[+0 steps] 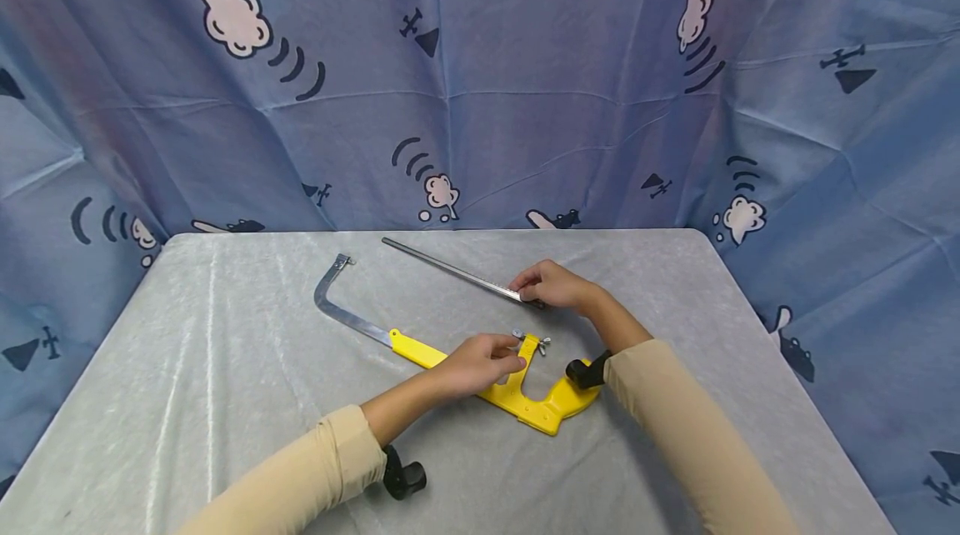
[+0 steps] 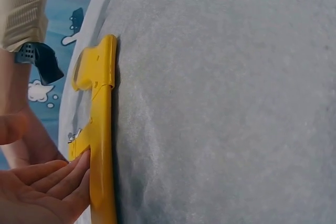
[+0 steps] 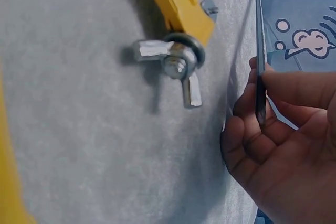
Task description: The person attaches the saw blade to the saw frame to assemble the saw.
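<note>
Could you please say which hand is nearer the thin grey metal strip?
Right hand, pinching the strip near one end; left hand is apart, at the yellow and silver hacksaw frame.

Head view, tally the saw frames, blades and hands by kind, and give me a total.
Saw frame: 1
Blade: 1
Hands: 2, left hand and right hand
Total: 4

No readable text, no legible labels, brands, numbers or signs
</note>
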Motion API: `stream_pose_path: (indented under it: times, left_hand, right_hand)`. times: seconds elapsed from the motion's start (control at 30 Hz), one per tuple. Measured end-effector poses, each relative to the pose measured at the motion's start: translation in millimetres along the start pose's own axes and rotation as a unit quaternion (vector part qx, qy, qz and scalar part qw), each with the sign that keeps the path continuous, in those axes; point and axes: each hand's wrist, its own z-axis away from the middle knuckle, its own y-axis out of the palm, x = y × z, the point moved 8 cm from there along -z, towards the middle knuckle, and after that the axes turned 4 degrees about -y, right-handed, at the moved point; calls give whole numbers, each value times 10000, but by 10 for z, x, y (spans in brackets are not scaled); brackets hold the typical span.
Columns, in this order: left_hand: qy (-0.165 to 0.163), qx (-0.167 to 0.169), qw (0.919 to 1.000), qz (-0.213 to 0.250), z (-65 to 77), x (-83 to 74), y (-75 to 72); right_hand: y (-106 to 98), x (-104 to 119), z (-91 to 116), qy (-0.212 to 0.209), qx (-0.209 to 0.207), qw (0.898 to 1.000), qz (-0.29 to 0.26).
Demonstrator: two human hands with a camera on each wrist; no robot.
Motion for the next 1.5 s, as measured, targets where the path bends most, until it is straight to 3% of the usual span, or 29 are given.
stream_pose_path:
  times: [0.47, 0.8, 1.5]
  left_hand:
    - [134, -172, 9992, 328, -67, 37, 3]
    - [351, -307, 9988, 172, -100, 38, 0]
    - [569, -622, 9962, -236, -134, 28, 46]
  right_hand:
    - [34, 27, 51, 16, 167, 9985, -522]
    - [98, 76, 63, -149, 335, 9936, -1067]
    - [257, 191, 32, -166, 581, 9927, -1046]
